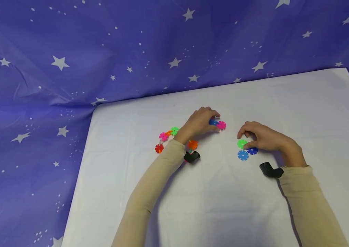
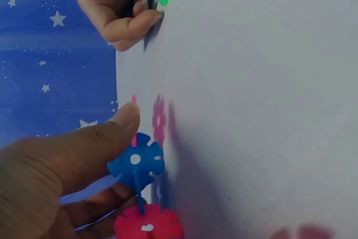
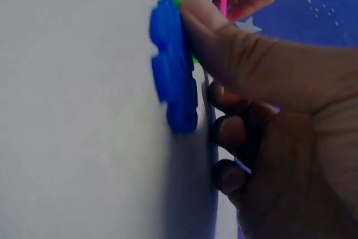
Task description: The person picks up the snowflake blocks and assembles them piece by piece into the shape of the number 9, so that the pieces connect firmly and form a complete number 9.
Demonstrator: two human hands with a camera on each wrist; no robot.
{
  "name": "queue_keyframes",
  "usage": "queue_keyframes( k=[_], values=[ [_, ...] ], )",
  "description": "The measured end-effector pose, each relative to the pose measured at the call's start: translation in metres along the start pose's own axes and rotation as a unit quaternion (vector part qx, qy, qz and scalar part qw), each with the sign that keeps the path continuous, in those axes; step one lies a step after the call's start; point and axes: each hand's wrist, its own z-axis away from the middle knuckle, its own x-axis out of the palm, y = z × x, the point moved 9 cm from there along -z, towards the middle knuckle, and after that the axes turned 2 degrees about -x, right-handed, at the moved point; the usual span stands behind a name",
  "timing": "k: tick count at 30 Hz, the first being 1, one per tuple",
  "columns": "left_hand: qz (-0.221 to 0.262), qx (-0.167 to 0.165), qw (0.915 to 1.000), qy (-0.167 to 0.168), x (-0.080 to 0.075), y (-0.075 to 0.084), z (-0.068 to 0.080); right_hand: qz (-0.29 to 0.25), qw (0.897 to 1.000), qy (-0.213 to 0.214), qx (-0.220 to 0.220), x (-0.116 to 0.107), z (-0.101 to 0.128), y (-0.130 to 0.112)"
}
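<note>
My left hand (image 1: 201, 120) pinches a blue notched plastic disc (image 1: 213, 122) between thumb and fingers. A pink disc (image 1: 221, 125) is slotted onto it; in the left wrist view it stands edge-on beside the thumb. Below the blue disc (image 2: 135, 163), that view shows another blue disc edge-on and a pinkish-red disc (image 2: 148, 225). My right hand (image 1: 264, 135) pinches a green disc (image 1: 241, 143), its thumb over the lower edge. Close by are a light blue disc (image 1: 243, 155) and a dark blue disc (image 1: 252, 151), the latter partly hidden by the hand.
Left of my left wrist, joined discs lie in a curve: red (image 1: 159, 148), pink (image 1: 163, 136), orange, and green (image 1: 174, 130). An orange disc (image 1: 193, 144) shows by the left sleeve. A white-covered table (image 1: 223, 206) meets a purple star-patterned cloth (image 1: 149, 44) behind.
</note>
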Motion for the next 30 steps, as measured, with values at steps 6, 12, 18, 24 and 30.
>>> queue_keyframes(
  k=[6, 12, 18, 24, 30],
  values=[
    [-0.006, 0.009, 0.9999, 0.010, 0.006, 0.000, -0.002, 0.022, 0.998, -0.012, 0.055, 0.001, -0.007, 0.000],
    [-0.032, 0.020, 0.9991, 0.020, 0.008, 0.004, -0.005, 0.012, 0.994, 0.076, 0.079, -0.013, -0.011, 0.006],
    [-0.024, 0.028, 0.9990, 0.025, 0.005, 0.007, -0.002, 0.003, 0.994, 0.102, 0.036, -0.009, -0.021, -0.009],
    [0.004, 0.041, 0.9987, 0.030, 0.000, 0.008, 0.001, 0.021, 0.992, 0.119, 0.021, -0.007, -0.027, -0.018],
    [0.002, 0.051, 0.9981, 0.035, -0.001, 0.009, 0.002, 0.046, 0.986, 0.161, -0.007, -0.012, -0.027, -0.025]
  ],
)
